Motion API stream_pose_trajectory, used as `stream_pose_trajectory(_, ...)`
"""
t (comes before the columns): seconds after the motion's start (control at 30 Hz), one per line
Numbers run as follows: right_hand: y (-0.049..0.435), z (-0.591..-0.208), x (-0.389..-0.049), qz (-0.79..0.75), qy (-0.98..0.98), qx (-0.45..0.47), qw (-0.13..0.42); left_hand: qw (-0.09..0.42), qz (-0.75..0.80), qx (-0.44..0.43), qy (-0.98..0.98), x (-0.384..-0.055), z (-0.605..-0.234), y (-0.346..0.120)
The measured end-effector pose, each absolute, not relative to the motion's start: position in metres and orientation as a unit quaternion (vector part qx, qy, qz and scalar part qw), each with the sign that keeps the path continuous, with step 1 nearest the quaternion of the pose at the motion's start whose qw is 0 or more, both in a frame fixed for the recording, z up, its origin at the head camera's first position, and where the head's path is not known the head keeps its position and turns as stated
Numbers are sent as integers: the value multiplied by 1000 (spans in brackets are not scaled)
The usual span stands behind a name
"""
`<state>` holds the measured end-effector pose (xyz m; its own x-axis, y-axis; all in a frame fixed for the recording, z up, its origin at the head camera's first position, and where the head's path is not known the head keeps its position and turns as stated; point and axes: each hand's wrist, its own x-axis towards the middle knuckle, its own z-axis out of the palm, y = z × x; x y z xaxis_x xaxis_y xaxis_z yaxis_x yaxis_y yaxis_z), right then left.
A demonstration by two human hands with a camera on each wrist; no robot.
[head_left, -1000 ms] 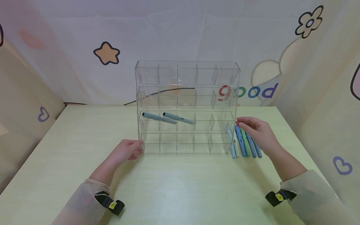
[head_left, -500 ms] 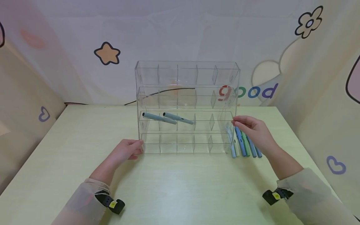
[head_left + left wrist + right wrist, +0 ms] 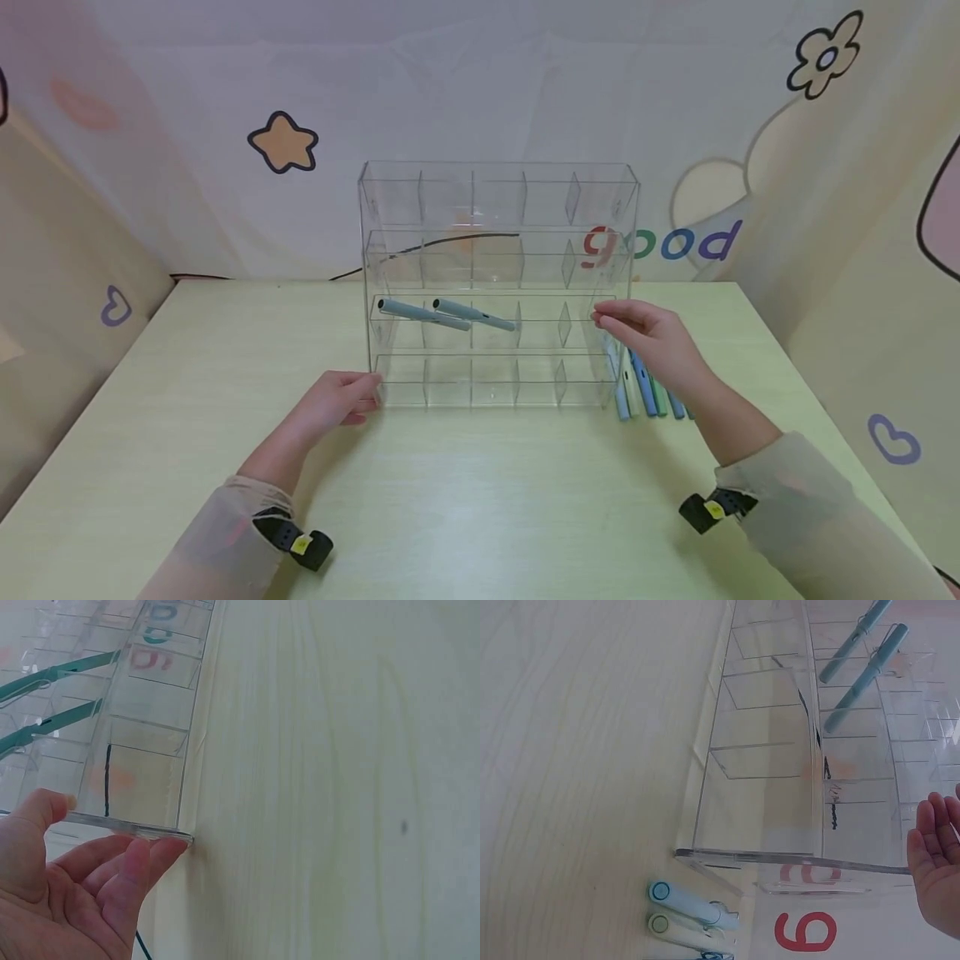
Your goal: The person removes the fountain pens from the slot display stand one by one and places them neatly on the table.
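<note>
A clear acrylic organizer (image 3: 495, 367) with tiered, divided compartments stands upright on the table. My left hand (image 3: 339, 397) grips its lower left side wall, thumb on one side and fingers on the other, as the left wrist view shows. Two pale blue pens (image 3: 420, 313) lie slanted in the third tier down, toward the left. My right hand (image 3: 651, 340) is at the organizer's right side, level with that tier. Its fingers (image 3: 934, 834) are extended with nothing seen between them. Whether they touch the organizer cannot be told.
Several blue and green pens (image 3: 643, 383) lie side by side on the table (image 3: 465, 492), right of the organizer and partly under my right hand. A printed curtain (image 3: 487, 92) hangs behind the table and at both sides.
My right hand has moved left, from above the loose pens to the organizer's right side. My left hand and the two pens in the organizer have stayed put.
</note>
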<state>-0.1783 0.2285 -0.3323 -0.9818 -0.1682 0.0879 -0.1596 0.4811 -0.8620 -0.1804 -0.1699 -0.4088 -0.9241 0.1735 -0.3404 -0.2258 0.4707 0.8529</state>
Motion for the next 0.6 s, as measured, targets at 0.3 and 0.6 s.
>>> stream_pose_trajectory(0.3,218,-330,-183,-510,853,-110,7,186,516,-15,836,-183,-412,-169)
stream_pose_trajectory(0.6,210,-331,-189,-518,847,-115,11,189,517,-19,835,-183,-410,-170)
